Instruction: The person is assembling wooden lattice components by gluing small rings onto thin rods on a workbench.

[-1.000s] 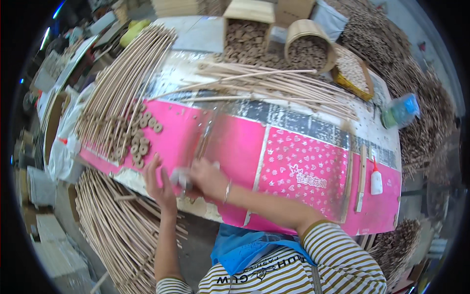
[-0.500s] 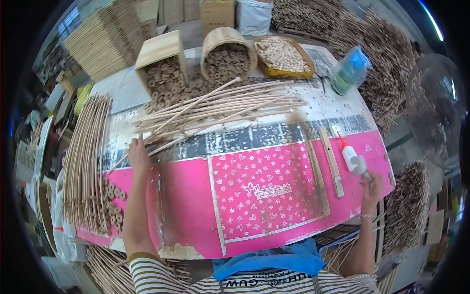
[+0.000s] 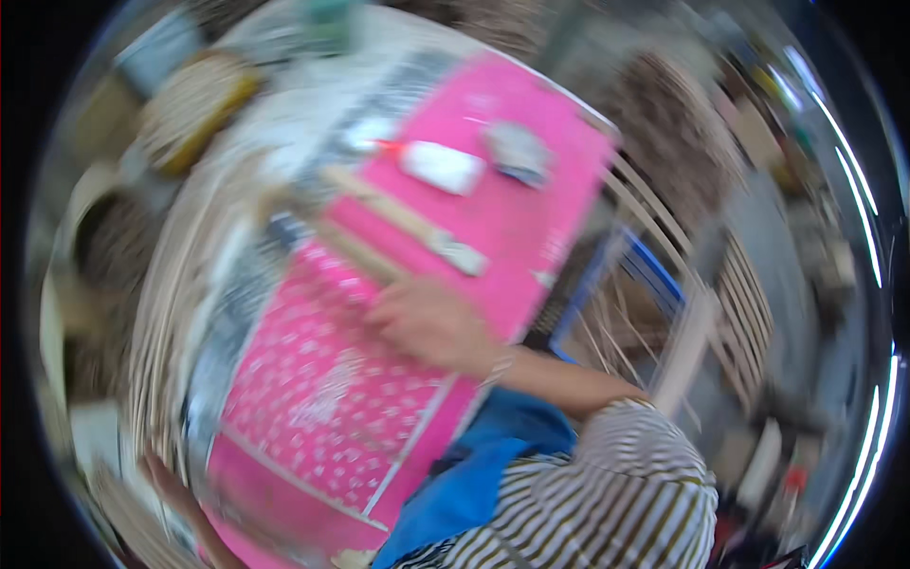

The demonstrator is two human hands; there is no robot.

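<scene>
Motion smears much of the head view. My right hand [image 3: 431, 322] is over the pink sheet [image 3: 550, 218], close to the lower end of a wooden strip [image 3: 355, 247]; blur hides whether its fingers grip anything. Further off lie a second flat wooden strip with a whitish end [image 3: 403, 218], a white squeeze bottle with a red nozzle [image 3: 441, 168], and a crumpled grey-white object [image 3: 517, 152] whose kind is unclear. My left hand [image 3: 166, 479] is at the lower left, beside long thin wooden sticks [image 3: 156, 322]; its fingers are smeared.
At the left stand a yellow-rimmed basket of pale pieces [image 3: 242, 90] and a round wooden bucket [image 3: 81, 204] with brown pieces inside. A green bottle [image 3: 327, 24] is at the far edge. Right of the table are a blue-edged crate [image 3: 654, 270] and slatted wood [image 3: 744, 313].
The view has swung to the right. The grey-white object that was in my right hand now lies on the pink sheet, and that hand has moved left toward the wooden strips.
</scene>
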